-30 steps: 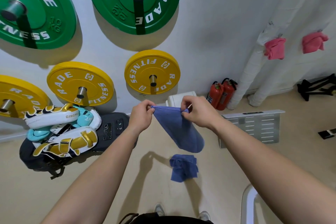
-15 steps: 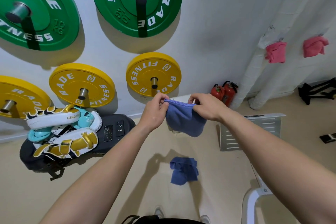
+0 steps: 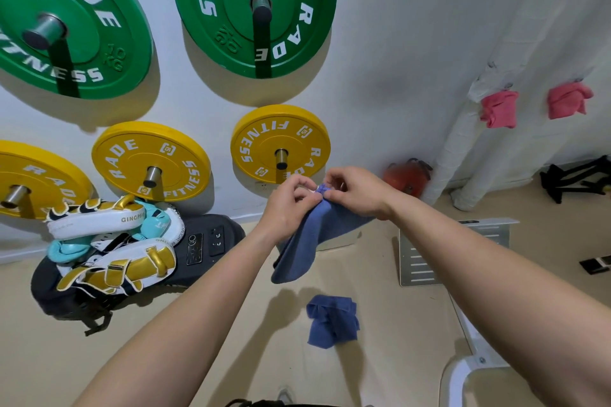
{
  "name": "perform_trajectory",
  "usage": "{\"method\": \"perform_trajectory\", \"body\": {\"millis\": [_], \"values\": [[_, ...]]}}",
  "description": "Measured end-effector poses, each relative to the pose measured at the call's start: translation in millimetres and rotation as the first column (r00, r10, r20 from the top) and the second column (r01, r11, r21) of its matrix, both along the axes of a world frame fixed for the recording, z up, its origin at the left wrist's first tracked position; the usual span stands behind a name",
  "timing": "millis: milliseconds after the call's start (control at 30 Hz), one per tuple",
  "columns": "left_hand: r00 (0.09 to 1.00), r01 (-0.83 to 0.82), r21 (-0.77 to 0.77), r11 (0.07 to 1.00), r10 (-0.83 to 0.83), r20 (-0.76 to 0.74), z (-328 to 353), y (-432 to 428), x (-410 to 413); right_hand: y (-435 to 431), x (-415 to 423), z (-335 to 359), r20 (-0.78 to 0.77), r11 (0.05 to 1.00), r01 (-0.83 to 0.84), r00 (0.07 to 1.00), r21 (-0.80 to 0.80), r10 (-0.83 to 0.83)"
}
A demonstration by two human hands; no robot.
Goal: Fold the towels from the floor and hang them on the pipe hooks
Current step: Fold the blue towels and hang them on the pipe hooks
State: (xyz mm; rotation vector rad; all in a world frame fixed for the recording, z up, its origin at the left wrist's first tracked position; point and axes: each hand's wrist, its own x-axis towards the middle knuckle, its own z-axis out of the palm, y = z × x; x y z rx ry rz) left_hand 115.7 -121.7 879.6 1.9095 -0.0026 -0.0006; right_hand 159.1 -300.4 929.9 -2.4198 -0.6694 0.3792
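A blue towel (image 3: 304, 241) hangs folded in front of me, its top corners pinched together between my left hand (image 3: 291, 201) and my right hand (image 3: 350, 190), which nearly touch. Below them a second blue towel (image 3: 332, 320) lies crumpled on the beige floor. At the right, two pink towels (image 3: 499, 109) (image 3: 567, 104) hang on hooks on the white wrapped pipes (image 3: 456, 145).
Green and yellow weight plates (image 3: 281, 145) hang on the wall. Gold-and-white boxing pads (image 3: 109, 241) lie on a black bag at the left. Red fire extinguishers (image 3: 405, 177), a grey metal plate (image 3: 426, 251), a black rack (image 3: 575, 178) and a white frame (image 3: 463, 373) stand at the right.
My hands have come together, bringing the towel's top corners into one pinch, and the towel now hangs narrower and folded. The view has shifted slightly up.
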Motion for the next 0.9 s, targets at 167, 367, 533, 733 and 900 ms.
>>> {"method": "perform_trajectory", "body": {"millis": [167,367,533,733,900], "values": [[0.98,0.154,0.112,0.982,-0.137,-0.144,-20.0,4.3,-11.7,8.2,2.4,5.6,-0.013,0.992,0.058,0.998,0.112,-0.057],[0.964,0.183,0.228,0.956,-0.128,-0.234,-48.4,16.0,-22.0,-4.1,21.1,17.4,0.147,0.981,0.141,0.976,0.132,-0.16],[0.959,0.173,0.334,0.926,-0.082,-0.27,-64.4,39.8,-27.4,-31.4,35.3,16.1,0.165,0.943,0.308,0.931,0.125,-0.326],[0.951,0.212,0.359,0.909,-0.107,-0.289,-62.3,70.7,-23.5,-59.6,29.7,-5.9,0.137,0.905,0.416,0.895,0.09,-0.425],[0.978,0.136,0.362,0.922,-0.066,-0.199,-43.9,89.3,-15.7,-69.9,23.1,-25.7,0.082,0.855,0.505,0.853,0.117,-0.515]]}}
